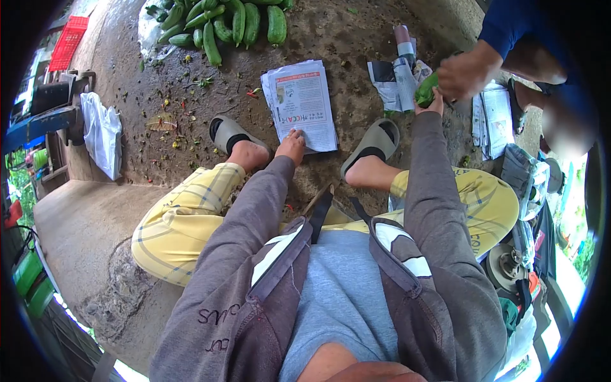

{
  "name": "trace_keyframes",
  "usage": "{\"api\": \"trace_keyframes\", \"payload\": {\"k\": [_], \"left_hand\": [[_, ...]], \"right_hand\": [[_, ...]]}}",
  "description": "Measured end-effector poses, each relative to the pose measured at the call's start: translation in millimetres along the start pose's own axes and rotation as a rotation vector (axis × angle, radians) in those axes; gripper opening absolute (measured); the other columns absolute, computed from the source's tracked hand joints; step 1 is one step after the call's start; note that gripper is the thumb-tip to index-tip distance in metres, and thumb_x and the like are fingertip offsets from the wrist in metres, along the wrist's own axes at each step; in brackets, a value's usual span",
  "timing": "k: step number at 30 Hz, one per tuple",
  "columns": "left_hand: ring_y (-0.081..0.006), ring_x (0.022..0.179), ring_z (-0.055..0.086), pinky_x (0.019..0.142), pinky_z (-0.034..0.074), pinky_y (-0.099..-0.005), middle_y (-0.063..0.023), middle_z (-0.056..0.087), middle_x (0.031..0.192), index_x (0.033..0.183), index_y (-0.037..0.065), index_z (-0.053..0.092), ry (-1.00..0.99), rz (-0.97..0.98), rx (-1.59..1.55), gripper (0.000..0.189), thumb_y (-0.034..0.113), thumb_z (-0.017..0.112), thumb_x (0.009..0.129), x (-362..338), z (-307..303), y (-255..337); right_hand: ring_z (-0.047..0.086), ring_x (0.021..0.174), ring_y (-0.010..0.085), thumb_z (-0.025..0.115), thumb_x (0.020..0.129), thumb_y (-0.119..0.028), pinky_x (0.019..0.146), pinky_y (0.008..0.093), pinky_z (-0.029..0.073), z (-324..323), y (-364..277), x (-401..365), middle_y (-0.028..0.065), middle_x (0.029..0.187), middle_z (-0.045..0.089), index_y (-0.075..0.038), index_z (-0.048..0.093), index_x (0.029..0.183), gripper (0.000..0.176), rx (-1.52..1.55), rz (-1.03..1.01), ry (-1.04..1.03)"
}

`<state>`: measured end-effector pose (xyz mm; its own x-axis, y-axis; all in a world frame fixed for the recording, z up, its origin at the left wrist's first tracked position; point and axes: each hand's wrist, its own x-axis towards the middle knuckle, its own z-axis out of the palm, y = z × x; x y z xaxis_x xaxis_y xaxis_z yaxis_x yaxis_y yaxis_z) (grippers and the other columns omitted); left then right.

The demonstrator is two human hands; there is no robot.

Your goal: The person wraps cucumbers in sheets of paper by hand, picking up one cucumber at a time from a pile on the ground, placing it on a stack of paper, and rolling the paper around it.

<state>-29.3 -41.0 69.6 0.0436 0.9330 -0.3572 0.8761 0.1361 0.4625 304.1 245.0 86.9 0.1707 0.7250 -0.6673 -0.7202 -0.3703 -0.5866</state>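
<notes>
In the head view, my left hand [291, 146] rests on the lower left corner of a stack of newspaper sheets [304, 102], its fingers lying on the paper. The stack sits on the ground between my sandaled feet. At the right, my right hand [433, 105] is closed on the lower end of a green cucumber [426, 91]. A co-worker's hand [468, 71] reaches in right beside the cucumber's upper end and overlaps my fingertips in this view. Just left of it lie printed paper pieces with a rolled item [403, 70].
A pile of cucumbers [238, 22] lies at the top, partly on a white plastic sheet. A white plastic bag [100, 130] hangs at the left near a red crate [69, 43]. More newspapers [493, 121] lie by the co-worker's feet. Leaf scraps litter the wet ground.
</notes>
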Motion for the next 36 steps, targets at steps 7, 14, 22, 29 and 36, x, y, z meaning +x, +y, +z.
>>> {"api": "trace_keyframes", "payload": {"k": [7,14,22,29,36], "left_hand": [[-0.0309,0.087,0.06,0.075,0.047,-0.0431,-0.0112,0.064,0.082,0.084,0.004,0.056,-0.004,0.0,0.145,0.008,0.007,0.053,0.077,-4,-22,13],[-0.0327,0.079,0.062,0.069,0.049,-0.0426,-0.0156,0.063,0.077,0.087,0.004,0.054,-0.055,-0.077,0.103,0.01,0.004,0.051,0.077,-6,-24,17],[-0.0338,0.075,0.063,0.066,0.049,-0.0438,-0.0168,0.063,0.076,0.088,0.006,0.054,0.072,-0.072,-0.08,0.008,0.008,0.05,0.08,-11,-7,0],[-0.0358,0.072,0.062,0.065,0.049,-0.0448,-0.0178,0.062,0.074,0.088,0.007,0.055,0.11,-0.165,-0.234,0.009,0.013,0.056,0.081,-7,-14,-3],[-0.0343,0.073,0.063,0.066,0.05,-0.0434,-0.0162,0.064,0.078,0.088,0.008,0.059,0.133,-0.219,-0.252,0.01,0.016,0.057,0.082,-6,-32,5]], "right_hand": [[0.061,0.085,0.0229,0.066,0.075,-0.009,0.07,0.0362,0.052,2,34,2,0.0095,0.102,0.061,-0.005,0.051,0.119,0.047,-0.354,0.051,-0.336],[0.059,0.095,0.0212,0.067,0.074,-0.016,0.08,0.0321,0.047,58,117,-39,0.0112,0.109,0.06,-0.004,0.048,0.125,0.056,-1.075,-0.056,-0.813],[0.05,0.114,0.0297,0.069,0.065,-0.013,0.094,0.0368,0.042,61,217,-114,0.0089,0.121,0.055,-0.014,0.052,0.119,0.056,-1.67,-0.302,-1.178],[0.035,0.127,0.0308,0.077,0.064,-0.023,0.101,0.0461,0.032,43,203,-138,0.0074,0.135,0.041,-0.013,0.056,0.105,0.047,-1.587,-0.857,-1.436],[0.029,0.132,0.0256,0.072,0.067,-0.022,0.1,0.0496,0.032,29,195,-142,0.0041,0.141,0.036,-0.009,0.066,0.075,0.016,-1.922,-0.984,-1.515]]}}
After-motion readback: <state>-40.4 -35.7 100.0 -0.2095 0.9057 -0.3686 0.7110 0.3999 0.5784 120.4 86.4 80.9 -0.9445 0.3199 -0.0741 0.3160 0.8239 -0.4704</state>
